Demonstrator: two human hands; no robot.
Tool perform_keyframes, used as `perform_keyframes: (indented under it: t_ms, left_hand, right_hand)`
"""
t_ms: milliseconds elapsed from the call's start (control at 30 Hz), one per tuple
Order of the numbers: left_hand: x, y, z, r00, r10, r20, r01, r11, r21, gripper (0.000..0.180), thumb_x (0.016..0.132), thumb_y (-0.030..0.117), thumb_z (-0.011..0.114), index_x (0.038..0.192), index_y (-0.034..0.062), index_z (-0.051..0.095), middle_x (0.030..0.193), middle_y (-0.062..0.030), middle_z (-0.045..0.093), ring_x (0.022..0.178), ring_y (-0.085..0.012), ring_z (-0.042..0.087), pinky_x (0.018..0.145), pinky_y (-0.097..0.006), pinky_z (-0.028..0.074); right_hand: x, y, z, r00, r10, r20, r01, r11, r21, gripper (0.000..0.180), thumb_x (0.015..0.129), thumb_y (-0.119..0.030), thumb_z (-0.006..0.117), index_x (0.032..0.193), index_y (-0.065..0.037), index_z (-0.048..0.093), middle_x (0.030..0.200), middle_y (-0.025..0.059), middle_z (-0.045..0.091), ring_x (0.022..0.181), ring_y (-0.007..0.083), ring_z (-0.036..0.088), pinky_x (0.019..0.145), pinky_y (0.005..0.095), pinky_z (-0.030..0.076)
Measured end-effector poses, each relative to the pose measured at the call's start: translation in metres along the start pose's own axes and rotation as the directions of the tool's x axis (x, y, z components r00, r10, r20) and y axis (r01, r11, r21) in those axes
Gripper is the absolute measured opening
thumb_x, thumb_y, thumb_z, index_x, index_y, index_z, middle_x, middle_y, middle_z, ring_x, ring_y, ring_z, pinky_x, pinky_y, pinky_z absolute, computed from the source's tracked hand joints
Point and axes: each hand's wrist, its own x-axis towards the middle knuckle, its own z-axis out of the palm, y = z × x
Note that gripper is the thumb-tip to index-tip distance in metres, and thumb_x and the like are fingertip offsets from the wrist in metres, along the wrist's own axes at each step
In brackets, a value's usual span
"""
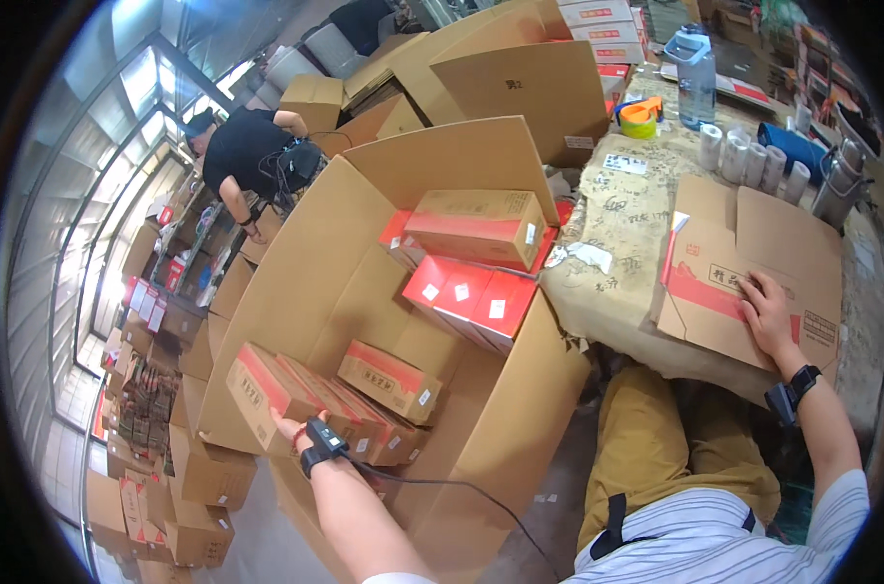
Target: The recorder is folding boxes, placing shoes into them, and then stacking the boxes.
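My left hand (294, 429) reaches into a large open carton (364, 302) and grips the end of a long brown shoebox-like box (267, 394) with a red band. That box leans at the carton's left side, beside several similar boxes (364, 419) standing in a row. Part of my left fingers is hidden against the box. On the table to my right lies a flattened brown and red cardboard box (724, 243). My right hand (768, 316) rests on it, fingers spread out and holding nothing.
Red boxes (476, 302) and a brown box (476, 229) fill the carton's far corner. On the worktable (607, 214) stand a water bottle (695, 78), tape rolls (641, 119) and white paper rolls (739, 156). A black cable (461, 484) trails from my left wrist. Another person (252, 156) bends at far left.
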Motion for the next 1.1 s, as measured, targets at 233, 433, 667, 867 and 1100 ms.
perform_keyframes:
  t_ms: [233,433,667,867,1100]
  left_hand:
    - [-0.026,-0.015,-0.007,0.993,0.083,-0.079,-0.073,0.99,0.122,0.098,0.076,0.079,0.032,0.148,0.0174,0.006,0.155,-0.0046,0.002,0.141,-0.0293,0.003,0.105,-0.064,0.01]
    - [-0.14,-0.148,0.076,0.766,0.522,0.374,-0.624,0.742,0.243,0.024,0.084,0.009,0.052,0.108,0.0031,0.052,0.093,-0.0071,0.058,0.078,-0.0184,0.058,0.07,-0.031,0.05]
    - [-0.36,-0.319,0.171,0.031,-0.063,0.998,-0.844,0.534,0.06,0.053,0.076,0.021,0.072,0.124,0.0082,0.054,0.127,-0.0188,0.045,0.122,-0.031,0.042,0.102,-0.041,0.035]
    - [-0.385,-0.394,0.184,0.036,-0.199,0.979,-0.833,0.535,0.139,0.076,0.075,0.026,0.072,0.136,-0.0028,0.035,0.14,-0.0263,0.031,0.13,-0.0386,0.031,0.106,-0.043,0.029]
    - [-0.42,-0.357,0.198,0.254,-0.171,0.952,-0.467,0.84,0.276,0.062,0.08,0.003,0.061,0.135,-0.009,0.034,0.134,-0.0234,0.045,0.122,-0.0266,0.047,0.1,-0.035,0.037]
  right_hand:
    - [-0.001,0.002,-0.002,0.999,-0.015,-0.03,0.017,0.998,0.057,0.031,0.084,-0.02,0.056,0.112,-0.007,0.06,0.123,0.0144,0.05,0.113,0.033,0.046,0.098,0.0413,0.035]
    - [-0.004,0.008,0.0,0.997,-0.001,-0.074,0.01,0.992,0.124,0.028,0.084,-0.015,0.056,0.11,-0.005,0.06,0.121,0.0134,0.05,0.112,0.0305,0.048,0.095,0.0382,0.038]
    - [-0.033,0.043,-0.025,0.883,0.387,-0.266,-0.195,0.817,0.542,0.027,0.08,-0.01,0.062,0.107,-0.005,0.06,0.114,0.0095,0.05,0.108,0.0244,0.05,0.09,0.033,0.042]
    - [-0.135,0.099,-0.06,0.76,0.564,-0.322,-0.51,0.825,0.241,0.041,0.071,-0.016,0.073,0.11,-0.007,0.062,0.123,0.0142,0.049,0.116,0.0298,0.048,0.095,0.0385,0.041]
    - [-0.16,0.076,-0.106,0.792,0.606,0.066,-0.604,0.766,0.221,0.081,0.06,-0.043,0.082,0.127,-0.01,0.052,0.142,0.0275,0.027,0.13,0.0391,0.031,0.105,0.0429,0.031]
